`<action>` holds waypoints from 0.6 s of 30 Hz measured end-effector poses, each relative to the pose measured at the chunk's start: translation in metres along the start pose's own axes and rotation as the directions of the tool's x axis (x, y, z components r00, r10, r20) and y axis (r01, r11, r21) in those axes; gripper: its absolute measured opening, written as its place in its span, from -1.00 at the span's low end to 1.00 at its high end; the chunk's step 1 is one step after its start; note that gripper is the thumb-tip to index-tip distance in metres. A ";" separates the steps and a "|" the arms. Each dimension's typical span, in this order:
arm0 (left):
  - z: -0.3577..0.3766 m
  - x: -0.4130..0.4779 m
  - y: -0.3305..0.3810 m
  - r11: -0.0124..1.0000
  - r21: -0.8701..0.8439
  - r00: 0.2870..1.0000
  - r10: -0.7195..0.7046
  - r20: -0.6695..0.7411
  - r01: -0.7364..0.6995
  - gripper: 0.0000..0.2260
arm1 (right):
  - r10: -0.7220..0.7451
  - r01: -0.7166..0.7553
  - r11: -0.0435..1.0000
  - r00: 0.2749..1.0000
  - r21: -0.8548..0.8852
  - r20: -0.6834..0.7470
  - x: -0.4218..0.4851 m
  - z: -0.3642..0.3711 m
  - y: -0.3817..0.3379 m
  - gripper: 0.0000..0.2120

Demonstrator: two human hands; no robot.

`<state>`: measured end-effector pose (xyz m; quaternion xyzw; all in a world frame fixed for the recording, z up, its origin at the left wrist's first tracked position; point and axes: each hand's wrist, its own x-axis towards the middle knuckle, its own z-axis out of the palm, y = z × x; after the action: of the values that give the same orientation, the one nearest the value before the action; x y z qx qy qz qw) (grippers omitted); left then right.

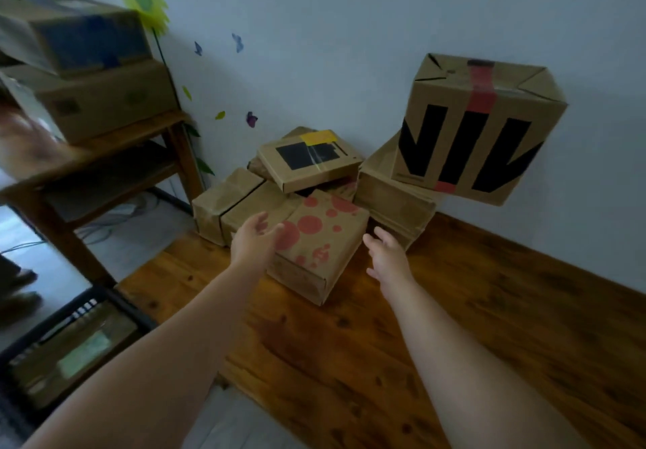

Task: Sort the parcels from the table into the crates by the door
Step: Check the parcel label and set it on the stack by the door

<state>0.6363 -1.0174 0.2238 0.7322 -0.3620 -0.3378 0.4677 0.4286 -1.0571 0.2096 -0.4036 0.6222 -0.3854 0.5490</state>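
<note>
Pale wall with butterfly stickers, and against it a wooden surface (472,326) piled with cardboard parcels. Nearest of the pile: dotted box (321,238), brown card with red spots, lying flat near the middle of the surface. Behind dotted box, flat box (309,160) with a black patch, tilted on other parcels. Left of dotted box, two plain boxes (227,200) side by side. Right of and behind dotted box, big box (479,130) with black marks and red tape, perched askew on a lower stack. Far left of and below dotted box, on the floor, black crate (122,305) with something brown inside.

Left hand (253,238) open, fingers loosely spread, at the left edge of dotted box; contact impossible to judge. Right hand (388,256) open too, just beside the right side, not touching. Nothing held in either.

Probably light to middling in weight, judging by build; stiff dry card, unlikely to slip, edges a little creased. Best taken with palms pressed to the two opposite sides, fingers hooked under the bottom edge, then lifted level. Worth minding flat box leaning just behind.
</note>
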 end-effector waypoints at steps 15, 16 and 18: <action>0.000 0.085 -0.016 0.966 0.249 0.892 -0.050 0.449 -0.071 -0.46 | 0.257 -0.253 0.966 0.942 0.043 -0.218 0.012 0.061 0.034 -0.38; -0.001 0.089 -0.017 0.957 0.273 0.887 -0.036 0.461 -0.103 -0.48 | 0.263 -0.256 0.965 0.941 0.061 -0.213 0.011 0.067 0.038 -0.40; -0.003 0.095 -0.020 0.934 0.314 0.872 -0.005 0.490 -0.171 -0.54 | 0.270 -0.256 0.962 0.938 0.090 -0.216 0.008 0.077 0.042 -0.44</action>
<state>0.6912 -1.0906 0.1912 0.6790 -0.5525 -0.4196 0.2400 0.5013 -1.0515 0.1606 -0.2536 0.7171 -0.3705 0.5331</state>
